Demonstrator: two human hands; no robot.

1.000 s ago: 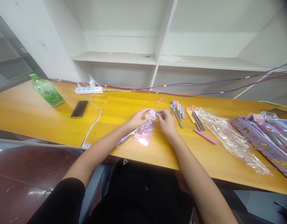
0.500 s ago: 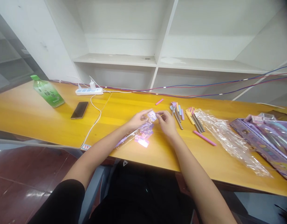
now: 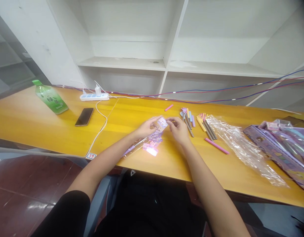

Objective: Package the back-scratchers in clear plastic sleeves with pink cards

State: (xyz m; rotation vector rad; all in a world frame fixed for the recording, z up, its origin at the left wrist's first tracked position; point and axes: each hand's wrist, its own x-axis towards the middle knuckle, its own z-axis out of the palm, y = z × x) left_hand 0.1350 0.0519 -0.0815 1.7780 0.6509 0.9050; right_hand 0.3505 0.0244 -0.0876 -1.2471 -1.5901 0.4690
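Observation:
My left hand (image 3: 147,127) is closed on a clear plastic sleeve (image 3: 136,147), which slants down to the left with something purple inside. At its upper end is a small printed card (image 3: 162,123), between my two hands. My right hand (image 3: 177,127) pinches the right edge of this card. Below the hands, several purple and pink printed cards (image 3: 153,143) lie in a pile on the wooden table (image 3: 166,164). Whether the printed card is inside the sleeve or against it cannot be made out.
Metal rods with small claw heads (image 3: 188,122) and coloured tubes (image 3: 216,146) lie right of my hands. Further right are clear wrappers (image 3: 245,153) and a purple package (image 3: 267,148). A phone (image 3: 84,117), green bottle (image 3: 51,98) and power strip (image 3: 94,96) stand or lie left.
My right hand has shifted slightly to the right. The printed card between the hands has moved a little right and shows more of its face.

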